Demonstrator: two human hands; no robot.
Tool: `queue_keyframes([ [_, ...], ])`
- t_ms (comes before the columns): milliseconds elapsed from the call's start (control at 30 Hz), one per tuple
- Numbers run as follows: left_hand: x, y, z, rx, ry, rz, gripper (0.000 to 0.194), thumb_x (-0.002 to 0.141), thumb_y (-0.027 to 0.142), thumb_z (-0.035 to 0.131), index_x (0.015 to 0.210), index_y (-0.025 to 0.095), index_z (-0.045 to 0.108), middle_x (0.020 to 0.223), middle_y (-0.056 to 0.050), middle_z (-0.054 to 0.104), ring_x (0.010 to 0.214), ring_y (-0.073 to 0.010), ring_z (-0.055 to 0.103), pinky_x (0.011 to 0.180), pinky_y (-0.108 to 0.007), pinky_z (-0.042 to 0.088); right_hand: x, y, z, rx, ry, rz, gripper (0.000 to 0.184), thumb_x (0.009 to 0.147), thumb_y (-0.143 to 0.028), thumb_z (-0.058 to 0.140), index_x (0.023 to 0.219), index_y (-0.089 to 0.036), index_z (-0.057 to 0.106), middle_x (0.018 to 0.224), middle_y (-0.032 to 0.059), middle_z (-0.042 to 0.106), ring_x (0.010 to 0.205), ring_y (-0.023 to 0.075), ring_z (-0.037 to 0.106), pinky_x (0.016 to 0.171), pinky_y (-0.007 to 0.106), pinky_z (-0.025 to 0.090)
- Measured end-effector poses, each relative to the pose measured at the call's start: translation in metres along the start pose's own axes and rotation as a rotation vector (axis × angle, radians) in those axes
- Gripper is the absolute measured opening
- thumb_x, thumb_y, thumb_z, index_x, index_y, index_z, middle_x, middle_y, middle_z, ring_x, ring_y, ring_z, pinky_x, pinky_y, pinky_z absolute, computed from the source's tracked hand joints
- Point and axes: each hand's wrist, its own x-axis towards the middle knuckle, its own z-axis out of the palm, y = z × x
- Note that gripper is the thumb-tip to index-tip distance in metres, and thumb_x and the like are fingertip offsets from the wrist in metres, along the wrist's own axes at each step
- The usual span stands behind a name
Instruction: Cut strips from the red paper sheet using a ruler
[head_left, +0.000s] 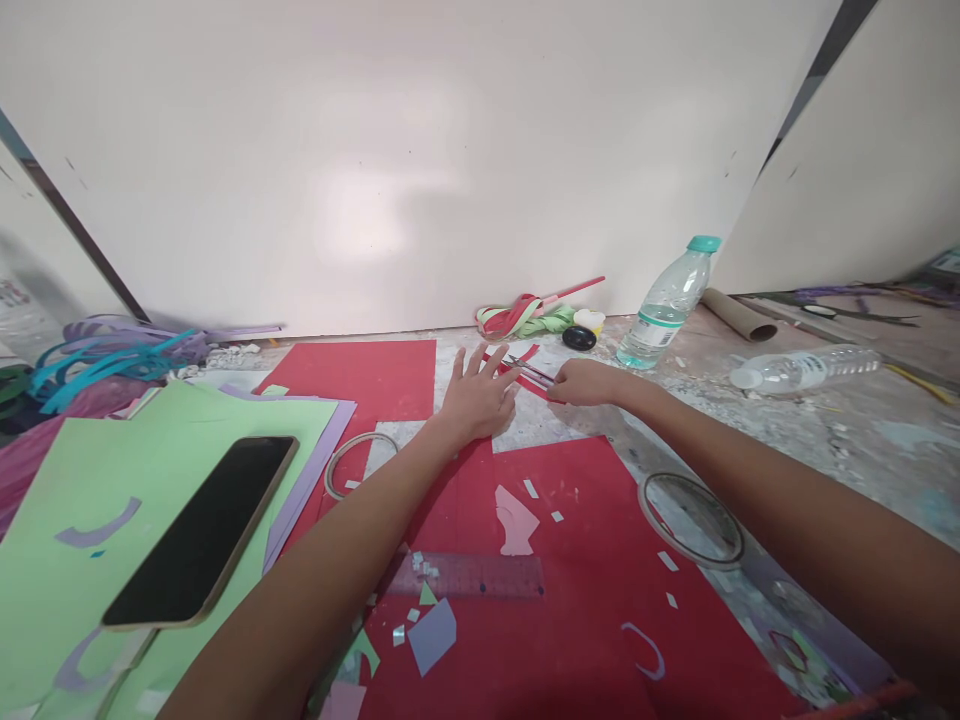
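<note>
Across the lower middle of the frame, a large red sheet point(525, 650) looks light, limp and easily creased, best held flat near an edge; above it, at centre, the left hand point(480, 400) lies with fingers spread, gripping nothing visible, while the right hand point(585, 382) grasps scissors point(534, 374), probably stiff and best taken by the handles; narrow red paper point(532, 352) beside the blades should tear readily. Counted: at least two red sheets; one phone point(202, 530); one ruler point(495, 577); two tape rings point(712, 562); one pair of scissors.

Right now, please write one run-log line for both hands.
left hand: spread, near scissors | right hand: holding scissors | phone: on green paper, screen dark | ruler: on red paper
</note>
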Motion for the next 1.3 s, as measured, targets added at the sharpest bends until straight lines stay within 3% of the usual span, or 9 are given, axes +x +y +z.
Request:
queue_keyframes([
  [233,0.001,-0.002,0.0,-0.035,-0.182,-0.075,0.042,0.094,0.043,0.036,0.13,0.032,0.055,0.158,-0.002,0.02,0.144,-0.0359,0.005,0.112,-0.063,0.001,0.005,0.004,0.002,0.042,0.04,0.0,0.03,0.08,-0.039,0.051,0.063,-0.016,0.06,0.066,0.0074,0.061,0.059,0.0189,0.056,0.051,0.029,0.031],
  [433,0.002,-0.001,-0.001,-0.044,-0.223,-0.095,0.044,0.094,0.046,0.032,0.13,0.033,0.054,0.159,0.0,0.015,0.145,-0.0356,0.0,0.112,-0.062,-0.002,0.009,0.003,0.001,0.014,0.275,0.069,0.04,0.078,-0.055,0.054,0.09,-0.019,0.067,0.084,0.0085,0.07,0.075,0.0227,0.063,0.057,0.028,0.037],
  [567,0.001,-0.001,-0.001,-0.051,-0.223,-0.1,0.044,0.095,0.046,0.031,0.13,0.033,0.054,0.159,-0.001,0.015,0.144,-0.0362,0.0,0.112,-0.062,-0.002,0.018,-0.002,0.004,0.034,0.325,0.106,0.048,0.076,-0.061,0.055,0.098,-0.021,0.069,0.09,0.008,0.071,0.08,0.0235,0.064,0.058,0.028,0.038],
  [1000,0.001,-0.003,0.002,-0.082,-0.27,-0.156,0.05,0.095,0.048,0.026,0.14,0.033,0.044,0.159,0.0,0.013,0.144,-0.0364,-0.002,0.111,-0.064,-0.004,0.032,-0.007,0.008,0.068,0.335,0.165,0.032,0.07,-0.051,0.066,0.081,-0.021,0.074,0.075,0.0071,0.069,0.071,0.023,0.063,0.057,0.029,0.04],
  [1300,0.0,-0.003,0.003,-0.085,-0.277,-0.173,0.051,0.096,0.049,0.023,0.142,0.034,0.04,0.159,-0.001,0.013,0.144,-0.0364,-0.001,0.111,-0.063,-0.002,0.016,-0.026,-0.001,0.113,0.305,0.161,0.036,0.073,-0.049,0.058,0.058,-0.017,0.066,0.061,0.0072,0.066,0.059,0.0192,0.06,0.05,0.027,0.037],
])
